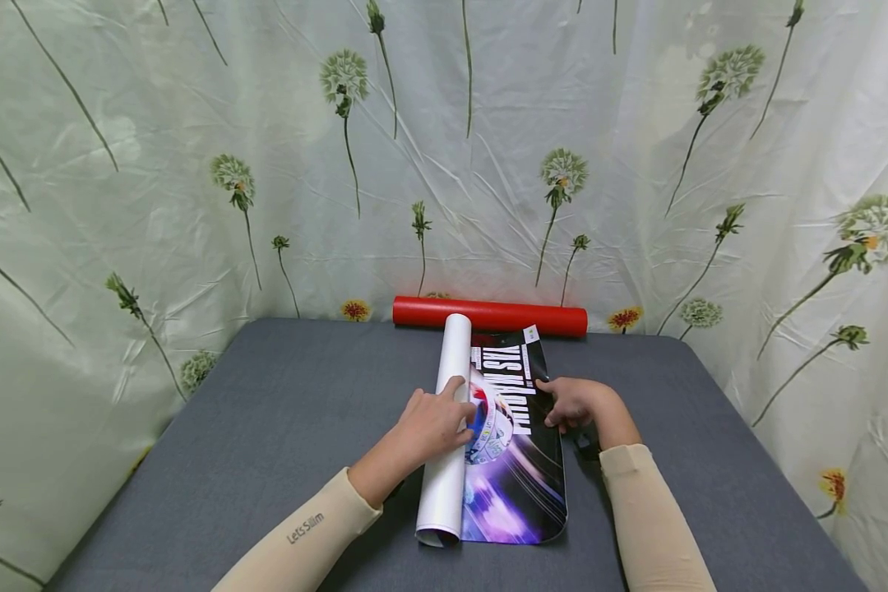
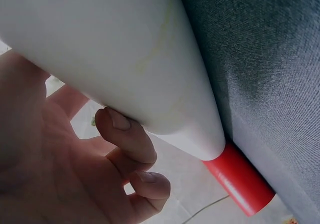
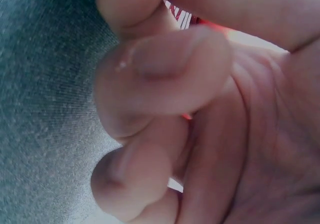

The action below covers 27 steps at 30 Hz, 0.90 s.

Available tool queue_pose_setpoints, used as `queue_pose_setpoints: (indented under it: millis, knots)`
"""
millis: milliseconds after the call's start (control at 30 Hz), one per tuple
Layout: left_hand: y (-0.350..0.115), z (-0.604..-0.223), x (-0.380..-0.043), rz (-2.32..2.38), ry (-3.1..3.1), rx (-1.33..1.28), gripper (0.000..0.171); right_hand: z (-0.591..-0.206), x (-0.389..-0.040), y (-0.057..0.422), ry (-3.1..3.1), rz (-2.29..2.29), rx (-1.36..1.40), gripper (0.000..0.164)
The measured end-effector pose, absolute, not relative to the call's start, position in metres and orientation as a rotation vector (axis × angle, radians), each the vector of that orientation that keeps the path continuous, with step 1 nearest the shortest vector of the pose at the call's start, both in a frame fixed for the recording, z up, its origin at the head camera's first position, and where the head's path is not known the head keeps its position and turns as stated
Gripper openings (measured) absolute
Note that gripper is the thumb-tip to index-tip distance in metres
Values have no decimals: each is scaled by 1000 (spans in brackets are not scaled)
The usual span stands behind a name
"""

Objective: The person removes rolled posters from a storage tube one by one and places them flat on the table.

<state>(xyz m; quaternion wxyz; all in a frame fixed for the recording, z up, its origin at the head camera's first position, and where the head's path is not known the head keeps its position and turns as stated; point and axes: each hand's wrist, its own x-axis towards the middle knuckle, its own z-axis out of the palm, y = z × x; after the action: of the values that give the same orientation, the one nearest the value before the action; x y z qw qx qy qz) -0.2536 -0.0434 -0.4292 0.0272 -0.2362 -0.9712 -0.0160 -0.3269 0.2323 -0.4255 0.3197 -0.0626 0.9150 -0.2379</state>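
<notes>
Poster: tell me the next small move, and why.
Probably ease the roll leftward with the left hand: that hand lies on it, while the right hand is at the flat right edge of the poster, whose left side is rolled up.

The left arm (image 1: 307, 522) is stretched from the near left toward the middle, its sleeved forearm slanted to the far right. The left hand (image 1: 431, 423) is held with its back upward, one finger extended toward the far side, others loosely bent. The right arm (image 1: 654, 514) is extended from the near right, its wrist bent leftward. The right hand (image 1: 575, 403) is turned left, several fingers curled.
</notes>
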Motion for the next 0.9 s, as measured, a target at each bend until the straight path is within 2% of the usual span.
queue_pose_setpoints:
  millis: [133,367,600,900]
  knots:
    - [-44,-428,-253,-25,-3001,-733,18,-425,-327,234,2407,-619,-153,88]
    - [-44,-428,-253,-36,-3012,-716,28,-426,-327,236,2417,-620,-154,88]
    - [-46,-429,-253,-24,-2984,-733,20,-424,-325,237,2413,-626,-145,87]
    - [-47,-428,-254,-62,-3011,-708,30,-425,-325,239,2422,-624,-138,86]
